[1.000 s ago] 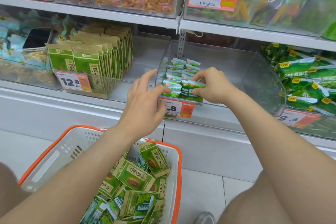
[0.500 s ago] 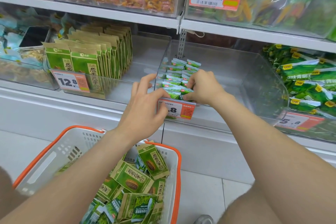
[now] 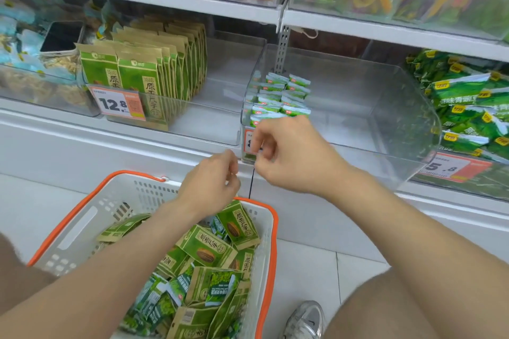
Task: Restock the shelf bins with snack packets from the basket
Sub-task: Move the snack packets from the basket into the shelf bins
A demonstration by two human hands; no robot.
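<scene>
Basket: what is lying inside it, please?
The basket holds loose green-and-tan packets, with smaller green packets among them. The left forearm covers part of the pile, and the packets hide the basket's bottom.

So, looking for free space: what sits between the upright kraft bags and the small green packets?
Head view: between the kraft bags and small green packets lies bare bin floor and the bins' clear side walls. No stock.

Left hand (image 3: 212,179) and right hand (image 3: 292,157) loosely curled, empty, between basket (image 3: 91,217) and clear bin (image 3: 385,118) — green packets (image 3: 283,96) within
</scene>
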